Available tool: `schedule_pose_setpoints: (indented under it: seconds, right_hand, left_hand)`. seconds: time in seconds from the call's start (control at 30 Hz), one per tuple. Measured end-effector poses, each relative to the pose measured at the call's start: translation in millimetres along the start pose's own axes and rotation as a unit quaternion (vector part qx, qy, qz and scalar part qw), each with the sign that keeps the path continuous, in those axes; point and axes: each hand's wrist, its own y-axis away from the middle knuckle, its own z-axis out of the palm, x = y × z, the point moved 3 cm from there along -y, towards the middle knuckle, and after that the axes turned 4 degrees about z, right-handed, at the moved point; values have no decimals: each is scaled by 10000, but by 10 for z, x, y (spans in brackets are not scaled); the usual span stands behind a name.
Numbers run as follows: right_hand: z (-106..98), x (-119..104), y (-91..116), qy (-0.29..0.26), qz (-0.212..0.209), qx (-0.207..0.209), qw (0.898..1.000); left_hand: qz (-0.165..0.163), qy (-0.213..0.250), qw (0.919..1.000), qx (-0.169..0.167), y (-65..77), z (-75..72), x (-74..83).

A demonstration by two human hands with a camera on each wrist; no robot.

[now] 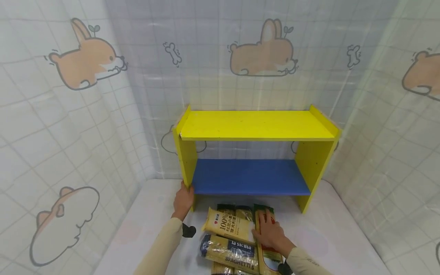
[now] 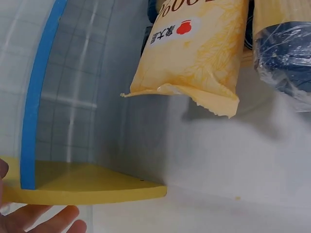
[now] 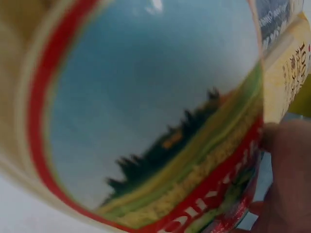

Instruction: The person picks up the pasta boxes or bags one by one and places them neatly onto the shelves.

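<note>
A yellow shelf unit [image 1: 256, 124] with a blue lower board [image 1: 251, 175] stands at the back. My left hand [image 1: 183, 200] grips its left side panel [image 2: 92, 187] low down, with the thumb inside and the fingers [image 2: 56, 218] outside. My right hand [image 1: 271, 233] rests on a long pasta package [image 1: 266, 259] with a red label and green end, its fingers stretched forward over it. That package's landscape picture [image 3: 160, 111] fills the right wrist view. Just left of this hand, a cream pasta bag [image 1: 230, 225] lies across other packages.
A clear spaghetti pack [image 1: 232, 252] with a dark blue label lies in front of the cream bag. More pasta packs [image 1: 244, 212] show underneath, close to the shelf's front. The white table [image 1: 316, 233] is enclosed by patterned curtains [image 1: 206, 84] behind and on both sides.
</note>
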Motion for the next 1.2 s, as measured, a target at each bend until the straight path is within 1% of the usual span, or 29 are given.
schedule_pose_setpoints:
  seconds: [0.17, 0.23, 0.33, 0.47, 0.57, 0.73, 0.83, 0.93, 1.03, 1.1, 1.13, 1.2]
  right_hand:
    - [33, -48, 65, -46, 381, 129, 9992]
    - [39, -72, 84, 5, 414, 264, 9988]
    - [38, -94, 103, 135, 409, 540, 9976]
    - [43, -107, 120, 269, 273, 913, 9951]
    - [39, -122, 137, 270, 109, 1222, 9921]
    - [8, -150, 145, 306, -135, 1722, 9845]
    - [10, -131, 122, 237, -175, 1676, 9854]
    - [38, -84, 108, -2, -64, 1304, 9914]
    - [68, -25, 101, -145, 106, 991, 9949]
    - [84, -6, 93, -128, 71, 1012, 9948]
    - [88, -9, 87, -79, 6, 1086, 9941]
    - [80, -33, 72, 61, -212, 1378, 9902]
  left_hand:
    - [158, 103, 9998, 36, -8, 38, -39]
    - [228, 155, 9996, 73, -4, 47, -48]
    - [262, 192, 9995, 32, -5, 56, -59]
    - [147, 179, 9997, -127, -10, 75, -70]
    - [62, 196, 9996, -170, -8, 77, -67]
    - [119, 230, 9997, -39, -12, 69, -58]
    - [148, 230, 9996, 81, -2, 59, -40]
    - [26, 271, 9996, 44, 24, 55, -31]
    - [-44, 308, 9995, -104, 36, 56, -29]
    - [-92, 342, 9993, -149, 36, 54, -33]
    - [-100, 326, 9993, -141, 32, 52, -36]
    - [-66, 324, 9994, -67, 15, 40, -39]
